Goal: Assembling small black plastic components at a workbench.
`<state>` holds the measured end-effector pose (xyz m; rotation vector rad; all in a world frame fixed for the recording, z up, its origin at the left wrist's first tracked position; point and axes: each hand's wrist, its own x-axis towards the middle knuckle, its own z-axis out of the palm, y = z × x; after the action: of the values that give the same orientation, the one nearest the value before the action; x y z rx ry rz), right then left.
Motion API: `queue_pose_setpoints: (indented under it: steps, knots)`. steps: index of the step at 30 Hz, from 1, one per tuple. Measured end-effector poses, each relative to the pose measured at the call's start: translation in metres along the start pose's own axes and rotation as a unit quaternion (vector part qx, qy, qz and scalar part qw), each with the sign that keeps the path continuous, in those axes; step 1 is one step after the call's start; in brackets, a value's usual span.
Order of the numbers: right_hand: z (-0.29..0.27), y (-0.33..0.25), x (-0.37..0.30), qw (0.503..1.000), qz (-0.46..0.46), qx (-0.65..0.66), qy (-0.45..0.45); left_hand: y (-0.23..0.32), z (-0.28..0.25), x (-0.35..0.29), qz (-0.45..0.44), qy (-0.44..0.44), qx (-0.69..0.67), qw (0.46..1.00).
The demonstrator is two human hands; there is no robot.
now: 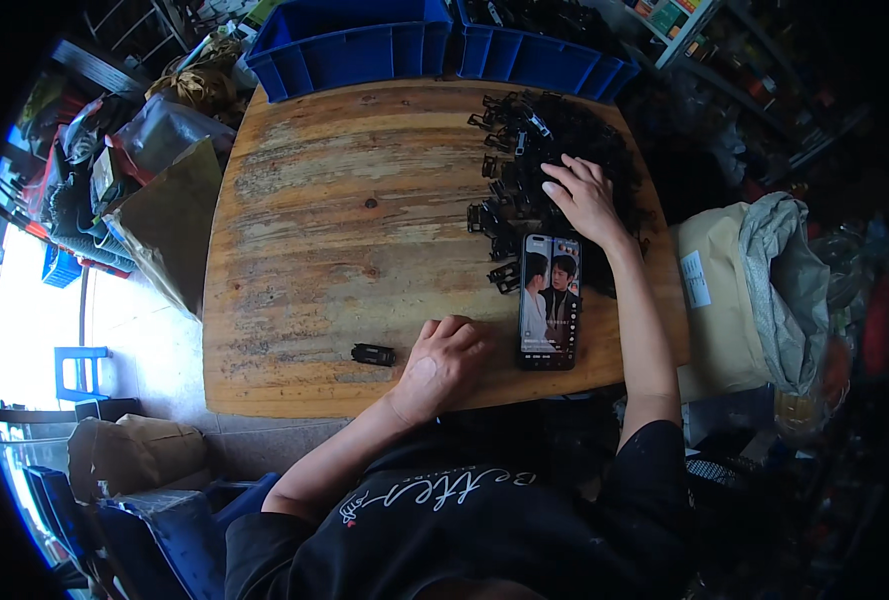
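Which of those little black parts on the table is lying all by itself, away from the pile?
The single black part near the table's front edge, just left of the left hand. All the others sit heaped in the pile under the right hand.

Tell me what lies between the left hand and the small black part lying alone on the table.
Only bare wood: in the head view, the left hand and the small black part are apart on the wooden table.

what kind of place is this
Likely a small workshop or parts-sorting spot: a worn wooden table heaped with black plastic clips, blue bins behind it, and cluttered shelves.
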<state>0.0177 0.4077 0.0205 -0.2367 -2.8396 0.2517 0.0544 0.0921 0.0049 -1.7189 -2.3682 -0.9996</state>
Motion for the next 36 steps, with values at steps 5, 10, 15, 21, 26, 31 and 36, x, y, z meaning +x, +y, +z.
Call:
queue_pose_setpoints:
  steps: [5,10,15,21,26,31,36]
  knots:
    - [-0.015,0.001,-0.001,0.997,0.000,0.072,0.014,-0.002,0.000,0.000,-0.003,0.001,0.009,1.000]
    - [-0.041,0.010,0.063,0.975,-0.048,0.179,0.124,-0.003,-0.002,-0.002,-0.003,-0.006,-0.007,1.000]
    - [-0.019,0.046,0.156,0.997,-0.007,0.040,0.068,0.000,-0.003,-0.003,-0.010,-0.022,-0.029,0.999]
    - [0.016,0.010,0.197,0.996,0.015,0.021,-0.083,-0.003,0.000,-0.007,-0.021,-0.037,-0.026,0.999]
    - [0.020,0.013,0.189,0.956,0.013,-0.032,-0.291,-0.003,-0.005,0.000,-0.023,-0.031,-0.044,0.998]
    - [0.002,0.039,0.196,0.988,0.032,0.082,-0.130,-0.003,-0.009,0.002,-0.025,-0.042,-0.019,0.999]
    - [0.022,0.105,0.195,0.982,0.102,-0.024,-0.154,-0.004,-0.005,0.005,-0.016,-0.039,-0.041,0.998]
